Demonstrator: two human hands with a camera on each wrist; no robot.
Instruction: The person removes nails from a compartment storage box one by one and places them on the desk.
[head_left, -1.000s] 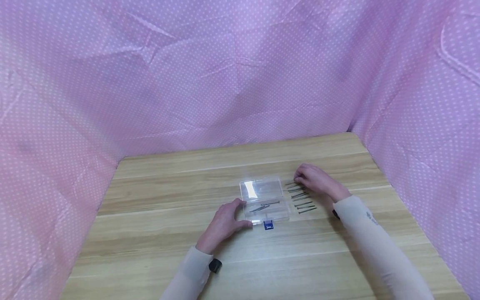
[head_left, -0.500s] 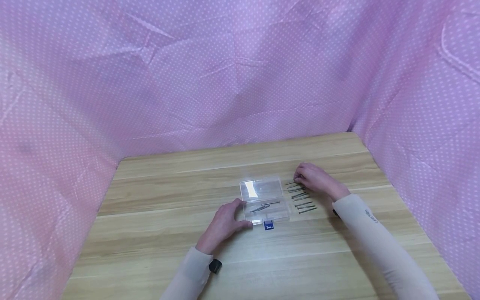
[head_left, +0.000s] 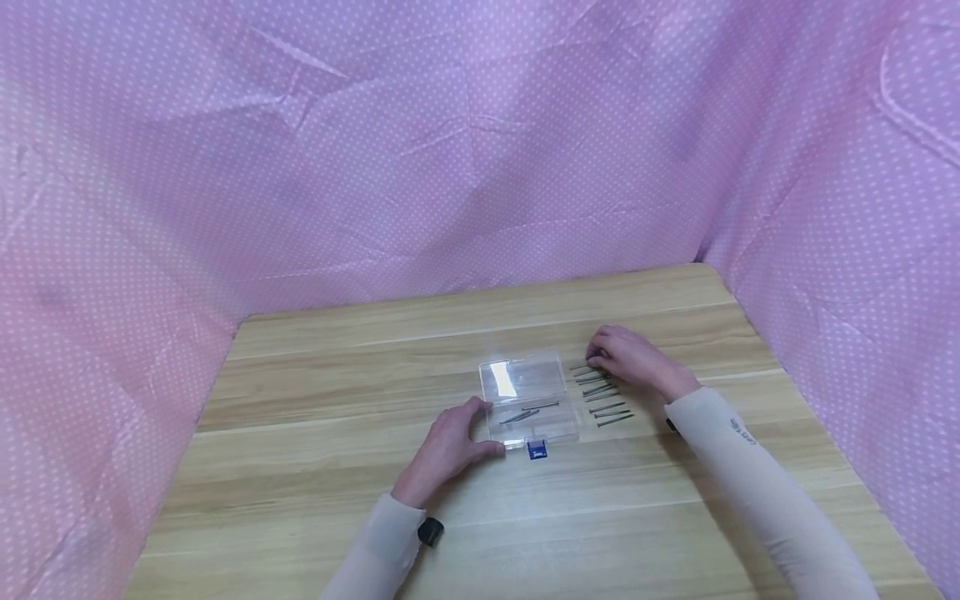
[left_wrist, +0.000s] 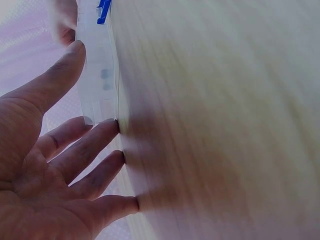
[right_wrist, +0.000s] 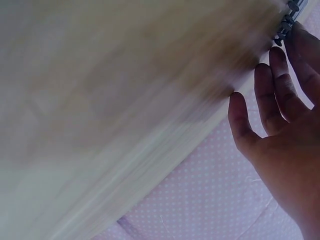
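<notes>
A clear plastic box [head_left: 536, 379] lies with its lid folded back on the table. A few metal screws [head_left: 519, 416] rest in its front half, and a blue latch [head_left: 537, 450] hangs at the front. My left hand [head_left: 447, 446] holds the box's left end between thumb and index finger; its other fingertips touch the table in the left wrist view. Right of the box, several long screws [head_left: 615, 420] lie in a row. At the row's far end, my right hand [head_left: 626, 357] pinches the farthest screw [head_left: 577, 367], partly hidden by the fingers.
The wooden table [head_left: 337, 392] has its far edge against pink dotted cloth [head_left: 420, 167], which also hangs at both sides. A black wrist strap piece [head_left: 431, 532] shows at the left sleeve, close to the tabletop.
The right hand has shifted very slightly left with the far screw at its fingertips. My left hand and the box have stayed in place.
</notes>
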